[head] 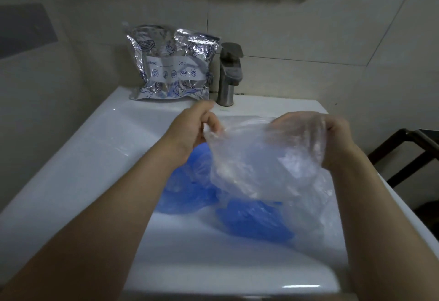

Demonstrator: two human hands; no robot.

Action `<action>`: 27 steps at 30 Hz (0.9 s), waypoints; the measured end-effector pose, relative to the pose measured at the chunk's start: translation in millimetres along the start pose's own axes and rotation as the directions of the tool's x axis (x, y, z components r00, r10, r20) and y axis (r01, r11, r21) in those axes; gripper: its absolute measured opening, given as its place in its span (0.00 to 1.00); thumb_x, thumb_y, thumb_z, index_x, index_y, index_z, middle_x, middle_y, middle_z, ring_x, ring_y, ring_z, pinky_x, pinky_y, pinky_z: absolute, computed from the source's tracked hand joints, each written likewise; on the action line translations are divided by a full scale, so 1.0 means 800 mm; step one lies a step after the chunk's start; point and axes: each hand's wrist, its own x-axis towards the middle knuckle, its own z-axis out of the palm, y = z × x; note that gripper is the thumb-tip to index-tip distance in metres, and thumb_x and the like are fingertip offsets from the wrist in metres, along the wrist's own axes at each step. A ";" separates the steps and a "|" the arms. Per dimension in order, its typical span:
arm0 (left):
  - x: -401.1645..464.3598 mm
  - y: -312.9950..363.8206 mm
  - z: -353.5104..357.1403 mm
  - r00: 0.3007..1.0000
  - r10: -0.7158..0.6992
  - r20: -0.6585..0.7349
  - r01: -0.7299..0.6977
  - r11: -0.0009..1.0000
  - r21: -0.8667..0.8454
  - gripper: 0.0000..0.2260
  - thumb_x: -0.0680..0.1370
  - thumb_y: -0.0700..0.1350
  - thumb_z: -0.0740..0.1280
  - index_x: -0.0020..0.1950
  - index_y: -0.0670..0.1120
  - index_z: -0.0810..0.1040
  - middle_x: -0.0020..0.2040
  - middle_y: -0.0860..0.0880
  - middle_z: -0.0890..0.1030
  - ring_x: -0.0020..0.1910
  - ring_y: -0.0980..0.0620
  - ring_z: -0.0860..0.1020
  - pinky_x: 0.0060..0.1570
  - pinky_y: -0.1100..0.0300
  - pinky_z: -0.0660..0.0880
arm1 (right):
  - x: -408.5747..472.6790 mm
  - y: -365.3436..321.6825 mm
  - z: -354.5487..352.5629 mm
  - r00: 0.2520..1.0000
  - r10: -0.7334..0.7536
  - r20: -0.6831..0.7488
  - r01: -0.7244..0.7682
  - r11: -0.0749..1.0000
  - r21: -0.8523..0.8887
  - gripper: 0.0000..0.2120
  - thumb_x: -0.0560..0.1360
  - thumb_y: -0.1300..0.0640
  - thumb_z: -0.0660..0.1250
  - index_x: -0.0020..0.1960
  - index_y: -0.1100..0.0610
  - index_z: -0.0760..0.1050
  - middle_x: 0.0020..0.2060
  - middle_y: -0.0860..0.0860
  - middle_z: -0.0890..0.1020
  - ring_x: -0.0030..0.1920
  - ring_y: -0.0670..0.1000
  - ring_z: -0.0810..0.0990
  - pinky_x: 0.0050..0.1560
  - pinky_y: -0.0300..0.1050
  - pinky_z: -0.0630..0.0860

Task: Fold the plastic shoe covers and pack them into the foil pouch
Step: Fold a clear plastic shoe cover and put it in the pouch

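At about eleven o'clock from the basin's middle, the foil pouch point(169, 63) stands upright on the back ledge of the white sink point(78, 158), leaning against the tiled wall, with something blue already showing through its lower part. Just beside it, toward twelve o'clock, is the steel faucet point(229, 75).

Over the basin, the left hand point(197, 122) pinches one upper corner of a clear plastic shoe cover point(259, 158) between thumb and curled fingers. The cover hangs between the hands as a crumpled, see-through film. Below it, at roughly six to seven o'clock of the cover, blue shoe covers point(190, 189) lie heaped in the basin, with another blue one point(256, 222) and more clear film toward five o'clock.

At three o'clock of the held cover, the right hand point(330, 139) grips the opposite edge, its fingers curled inside or behind the film, so the exact finger placement is blurred.

The cover looks nearly weightless, limp and slick, and likely to cling, balloon with trapped air and spring out of a fold. Holding it at the elastic rim or corners, as now, and pressing the air out flat should give the best control; a loose mid-sheet pinch would probably slip.
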 end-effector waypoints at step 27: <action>0.014 -0.022 -0.013 0.984 0.115 0.138 -0.128 0.988 0.088 0.14 0.72 0.28 0.65 0.47 0.46 0.80 0.36 0.54 0.83 0.37 0.61 0.80 0.41 0.68 0.77 | 0.005 -0.005 0.019 0.990 0.018 -0.141 -0.087 0.860 -0.503 0.12 0.73 0.67 0.66 0.50 0.52 0.79 0.49 0.47 0.82 0.47 0.45 0.81 0.49 0.35 0.78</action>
